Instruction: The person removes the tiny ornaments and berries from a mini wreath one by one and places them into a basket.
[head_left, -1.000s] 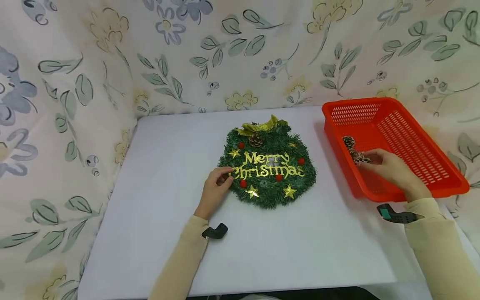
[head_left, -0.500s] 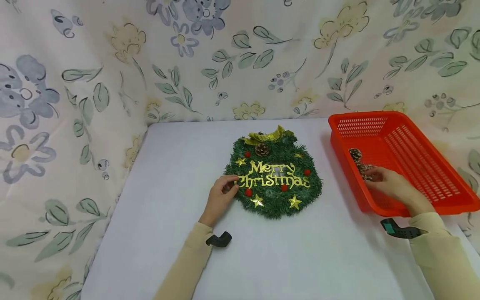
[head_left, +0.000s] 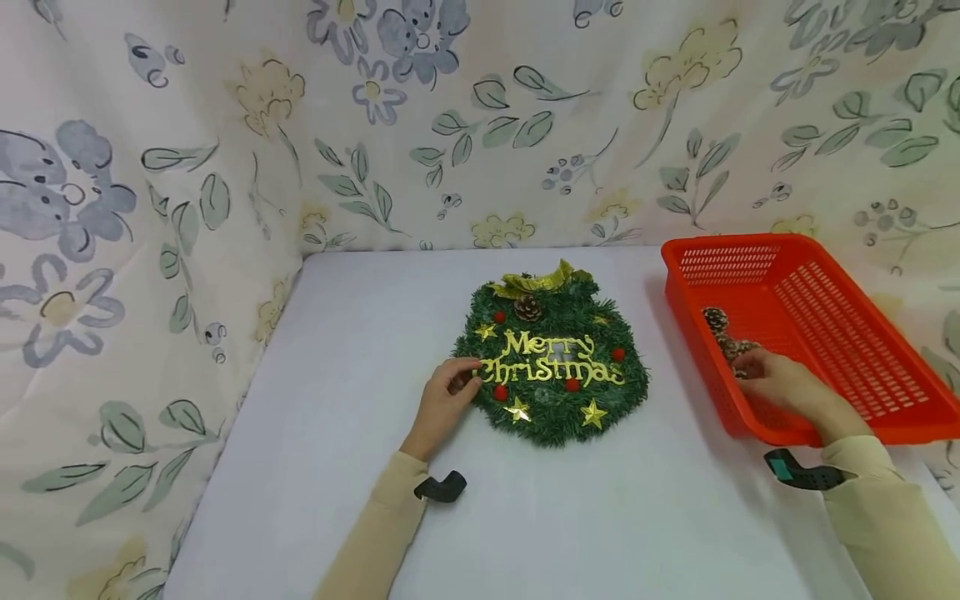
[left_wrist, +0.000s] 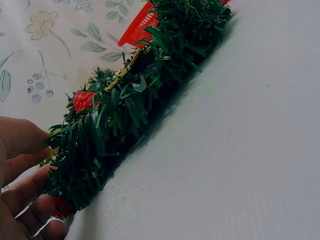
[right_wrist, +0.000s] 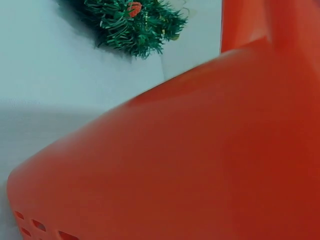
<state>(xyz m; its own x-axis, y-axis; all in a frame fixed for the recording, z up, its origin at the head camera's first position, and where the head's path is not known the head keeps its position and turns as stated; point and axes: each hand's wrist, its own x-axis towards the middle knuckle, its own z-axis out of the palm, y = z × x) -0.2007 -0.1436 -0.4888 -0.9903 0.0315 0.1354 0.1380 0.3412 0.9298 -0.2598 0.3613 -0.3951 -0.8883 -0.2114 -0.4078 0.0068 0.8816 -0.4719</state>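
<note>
Wreath reads "Merry Christmas", left fingers pinching its edge, right fingers a pinecone.

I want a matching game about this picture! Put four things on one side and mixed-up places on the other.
1. Red slotted plastic basket
2. Gold "Merry Christmas" lettering
3. Left hand
4. Right hand

A. Left edge of the green tinsel wreath
B. Inside the basket
C. Across the wreath's middle
D. Right side of the white table

Pairs: 1-D, 2-C, 3-A, 4-B
</note>
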